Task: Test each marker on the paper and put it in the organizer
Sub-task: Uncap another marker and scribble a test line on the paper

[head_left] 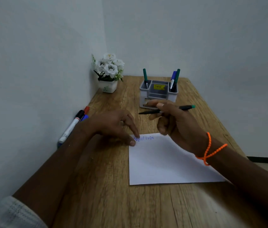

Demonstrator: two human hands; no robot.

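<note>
My right hand grips a slim black pen with a green end, held level above the desk in front of the grey organizer. Two green markers and a blue one stand in the organizer's side slots. My left hand rests on the desk, its fingertips pressing the top left corner of the white paper. Blue scribbles mark the paper's top edge. More markers lie by the left wall: a black-capped white one, a red one and a blue one.
A white pot of artificial white flowers stands in the back left corner of the wooden desk. Walls close the desk on the left and at the back. An orange cord bracelet circles my right wrist.
</note>
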